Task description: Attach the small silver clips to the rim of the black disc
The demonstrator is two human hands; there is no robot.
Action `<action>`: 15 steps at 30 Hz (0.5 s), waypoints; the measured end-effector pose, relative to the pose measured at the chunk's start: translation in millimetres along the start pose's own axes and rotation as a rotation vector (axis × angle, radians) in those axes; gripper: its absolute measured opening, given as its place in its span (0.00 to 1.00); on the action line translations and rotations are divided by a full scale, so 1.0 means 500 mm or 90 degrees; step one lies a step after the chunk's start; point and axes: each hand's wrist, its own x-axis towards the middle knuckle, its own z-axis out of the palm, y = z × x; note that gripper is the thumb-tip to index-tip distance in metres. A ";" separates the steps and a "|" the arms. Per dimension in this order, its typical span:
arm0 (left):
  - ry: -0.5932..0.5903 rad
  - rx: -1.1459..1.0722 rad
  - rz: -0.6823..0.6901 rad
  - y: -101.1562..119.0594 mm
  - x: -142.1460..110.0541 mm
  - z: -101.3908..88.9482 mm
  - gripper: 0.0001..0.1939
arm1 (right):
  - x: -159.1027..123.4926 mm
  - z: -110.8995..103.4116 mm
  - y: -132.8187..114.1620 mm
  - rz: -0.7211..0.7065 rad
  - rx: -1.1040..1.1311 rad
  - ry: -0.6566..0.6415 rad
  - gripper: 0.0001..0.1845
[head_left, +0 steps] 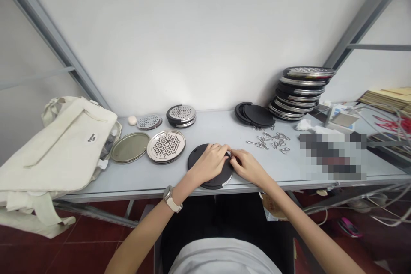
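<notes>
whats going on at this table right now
Someone's left hand rests on a black disc, while the right hand pinches at its edge. Metal graters lie to the left, loose metal clips to the right, and a tall stack of discs stands behind the clips.

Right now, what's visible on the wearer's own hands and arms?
Left hand: bare, no glove; watch with silvery case, pale strap on that wrist. Right hand: bare, nothing on the wrist. No sleeves on either forearm.
</notes>
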 end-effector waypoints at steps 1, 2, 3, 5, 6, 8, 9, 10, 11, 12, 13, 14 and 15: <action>0.001 -0.001 0.002 0.000 0.000 0.000 0.09 | 0.000 0.000 0.000 0.001 -0.001 0.000 0.11; 0.002 -0.002 0.003 0.000 0.000 0.000 0.09 | 0.000 0.000 -0.001 0.002 -0.002 0.001 0.11; 0.002 -0.003 0.003 0.000 0.000 -0.001 0.09 | 0.000 0.001 -0.001 0.003 -0.003 0.002 0.11; -0.001 -0.005 0.002 0.000 0.000 -0.001 0.09 | -0.001 0.001 -0.001 0.003 -0.001 0.005 0.11; -0.003 -0.006 0.000 0.000 0.000 -0.001 0.09 | -0.002 0.001 -0.001 0.003 -0.001 0.005 0.10; -0.007 -0.007 -0.004 0.001 0.000 -0.002 0.09 | -0.002 0.002 -0.001 0.004 0.001 0.007 0.10; -0.008 -0.008 -0.005 0.001 0.000 -0.002 0.09 | -0.003 0.002 -0.001 0.005 0.002 0.008 0.10; -0.009 -0.008 -0.006 0.001 0.000 -0.002 0.10 | -0.003 0.001 -0.001 0.005 0.003 0.008 0.10; -0.009 -0.008 -0.006 0.001 0.000 -0.002 0.10 | -0.002 0.001 -0.001 0.006 0.003 0.008 0.10; -0.009 -0.007 -0.006 0.001 0.000 -0.002 0.10 | -0.002 0.001 -0.001 0.006 0.003 0.007 0.10; -0.008 -0.007 -0.005 0.001 0.000 -0.002 0.10 | -0.002 0.001 -0.002 0.006 0.002 0.006 0.10; -0.007 -0.006 -0.003 0.001 0.001 -0.001 0.10 | -0.002 0.001 -0.002 0.006 0.001 0.006 0.10; -0.006 -0.005 -0.002 0.000 0.001 0.000 0.10 | -0.002 0.001 -0.002 0.006 0.001 0.006 0.10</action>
